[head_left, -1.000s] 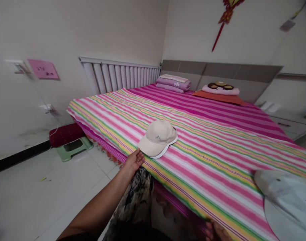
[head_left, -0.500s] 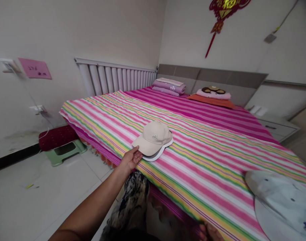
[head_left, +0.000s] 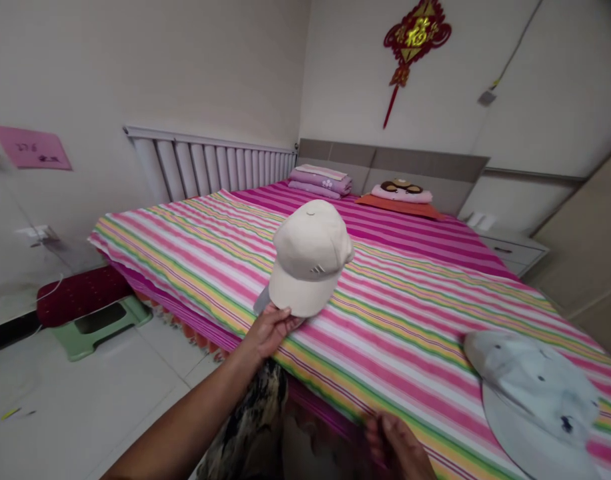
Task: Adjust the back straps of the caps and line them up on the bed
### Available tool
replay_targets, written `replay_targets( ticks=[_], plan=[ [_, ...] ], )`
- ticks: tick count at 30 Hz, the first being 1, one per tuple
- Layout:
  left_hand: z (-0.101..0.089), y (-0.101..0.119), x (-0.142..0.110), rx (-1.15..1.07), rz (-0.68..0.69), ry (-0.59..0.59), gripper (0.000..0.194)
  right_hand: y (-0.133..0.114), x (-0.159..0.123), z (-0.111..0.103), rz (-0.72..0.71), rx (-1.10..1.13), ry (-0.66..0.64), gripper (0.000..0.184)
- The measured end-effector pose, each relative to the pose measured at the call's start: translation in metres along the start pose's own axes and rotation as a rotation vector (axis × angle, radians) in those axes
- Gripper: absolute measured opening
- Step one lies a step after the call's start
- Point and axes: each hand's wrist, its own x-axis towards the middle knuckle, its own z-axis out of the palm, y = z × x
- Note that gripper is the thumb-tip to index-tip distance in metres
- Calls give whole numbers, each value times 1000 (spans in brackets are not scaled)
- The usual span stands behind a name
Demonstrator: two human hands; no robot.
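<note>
My left hand (head_left: 270,328) grips the brim of a beige cap (head_left: 309,257) and holds it tilted up above the striped bedspread (head_left: 415,293). My right hand (head_left: 398,445) rests at the near edge of the bed, its fingers curled against the spread's edge, partly blurred. A pale grey cap (head_left: 533,399) lies flat on the bed to the right of that hand, apart from it.
Folded purple blankets (head_left: 320,181) and a pillow with a cartoon cushion (head_left: 400,196) lie at the headboard. A radiator (head_left: 210,168) lines the left wall. A green stool with a red cushion (head_left: 85,307) stands on the tiled floor. A nightstand (head_left: 510,247) is at the far right.
My left hand took hold of the beige cap's brim and lifted it off the bed. My right hand came further into view at the bed's edge. The camera turned left.
</note>
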Motion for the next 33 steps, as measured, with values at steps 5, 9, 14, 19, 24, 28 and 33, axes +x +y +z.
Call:
replay_targets(
  ticks=[5,9,14,19,24,28,33],
  plan=[
    [-7,-62,-42,-2,-252,-117,42,-62,7,37,-427,-123,-187,62],
    [-20,-99,-73,-22,-442,-256,35,-91,0,60,-399,24,-368,66],
    [-33,-102,-67,-158,-570,-396,37,-91,-11,55,-303,217,-277,59],
    [-29,-95,-23,-186,-671,-423,50,-84,-15,36,-278,173,-202,45],
    [2,-79,-3,-50,-627,-402,52,-82,-29,23,-306,114,-163,32],
    [25,-63,-7,-22,-396,-462,53,-83,-39,9,-301,204,-229,39],
    [35,-54,-18,115,-430,-538,47,-79,-48,-9,-182,129,-254,40]
  ],
)
